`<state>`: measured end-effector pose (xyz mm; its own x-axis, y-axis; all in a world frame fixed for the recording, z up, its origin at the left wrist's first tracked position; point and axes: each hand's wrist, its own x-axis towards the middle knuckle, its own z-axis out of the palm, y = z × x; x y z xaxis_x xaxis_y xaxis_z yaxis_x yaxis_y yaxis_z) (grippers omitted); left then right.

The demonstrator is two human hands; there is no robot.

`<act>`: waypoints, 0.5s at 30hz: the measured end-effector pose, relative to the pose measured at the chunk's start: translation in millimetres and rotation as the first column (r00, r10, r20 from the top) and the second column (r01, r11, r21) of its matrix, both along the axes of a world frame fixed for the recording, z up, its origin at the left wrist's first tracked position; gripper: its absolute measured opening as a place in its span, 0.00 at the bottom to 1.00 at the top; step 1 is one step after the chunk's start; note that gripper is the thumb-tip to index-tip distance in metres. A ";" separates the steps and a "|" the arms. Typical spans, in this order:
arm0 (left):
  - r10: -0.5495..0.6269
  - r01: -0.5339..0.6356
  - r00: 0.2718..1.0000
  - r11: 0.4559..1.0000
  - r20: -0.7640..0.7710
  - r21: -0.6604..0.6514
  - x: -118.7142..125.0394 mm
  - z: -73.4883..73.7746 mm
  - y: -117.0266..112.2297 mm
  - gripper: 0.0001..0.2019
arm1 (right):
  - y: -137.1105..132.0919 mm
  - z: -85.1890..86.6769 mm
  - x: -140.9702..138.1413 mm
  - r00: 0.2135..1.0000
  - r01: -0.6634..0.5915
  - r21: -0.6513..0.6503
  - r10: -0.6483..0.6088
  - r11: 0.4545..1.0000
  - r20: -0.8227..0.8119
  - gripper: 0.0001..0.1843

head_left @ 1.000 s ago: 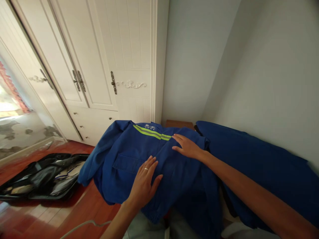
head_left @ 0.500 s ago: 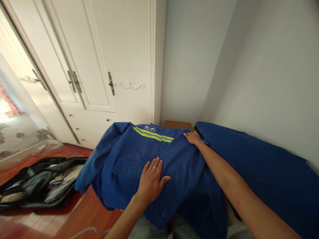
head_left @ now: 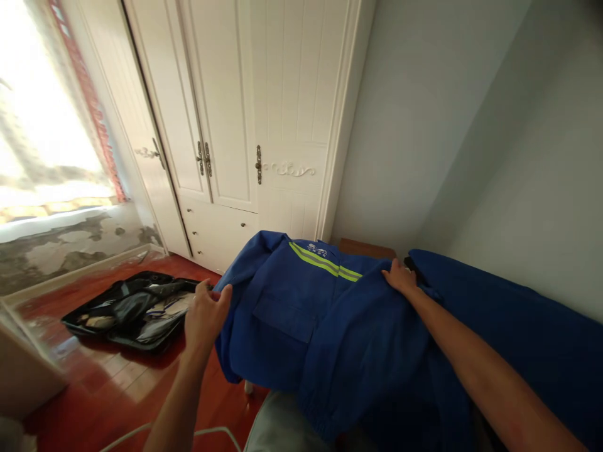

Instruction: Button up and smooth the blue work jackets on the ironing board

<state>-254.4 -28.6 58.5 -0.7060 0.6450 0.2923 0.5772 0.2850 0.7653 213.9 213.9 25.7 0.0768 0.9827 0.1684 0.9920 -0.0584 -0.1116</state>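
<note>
A blue work jacket [head_left: 301,314] with yellow-green reflective stripes [head_left: 323,262] lies spread over a raised surface in the middle. My left hand [head_left: 205,314] is at the jacket's left edge, fingers curled round the hanging sleeve [head_left: 228,326]. My right hand [head_left: 400,277] rests on the far right shoulder of the jacket, fingers bent onto the cloth. More blue cloth [head_left: 509,326] stretches to the right along the wall.
A white wardrobe [head_left: 245,125] with metal handles stands behind. An open black bag [head_left: 127,311] of items lies on the red wooden floor [head_left: 108,389] at left. A bright window [head_left: 42,125] is far left. A white cord [head_left: 207,432] runs below.
My left hand left the jacket's front and moved to its left sleeve edge. My right hand slid further to the far right shoulder. The view swung left.
</note>
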 end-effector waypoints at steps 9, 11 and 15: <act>-0.048 0.118 0.984 0.898 0.173 -0.424 -34.3 -19.3 -5.3 0.35 | -10.6 56.1 -211.1 0.712 -0.693 0.199 0.701 0.693 0.037 0.36; -0.040 0.145 0.960 0.917 0.276 -0.371 -35.7 -29.9 -1.5 0.30 | -11.3 66.8 -263.9 0.656 -0.740 0.219 0.754 0.635 0.029 0.38; -0.024 0.092 0.933 0.980 0.360 -0.175 -42.2 -41.6 -1.4 0.17 | -9.0 76.5 -332.4 0.619 -0.773 0.196 0.785 0.604 0.021 0.43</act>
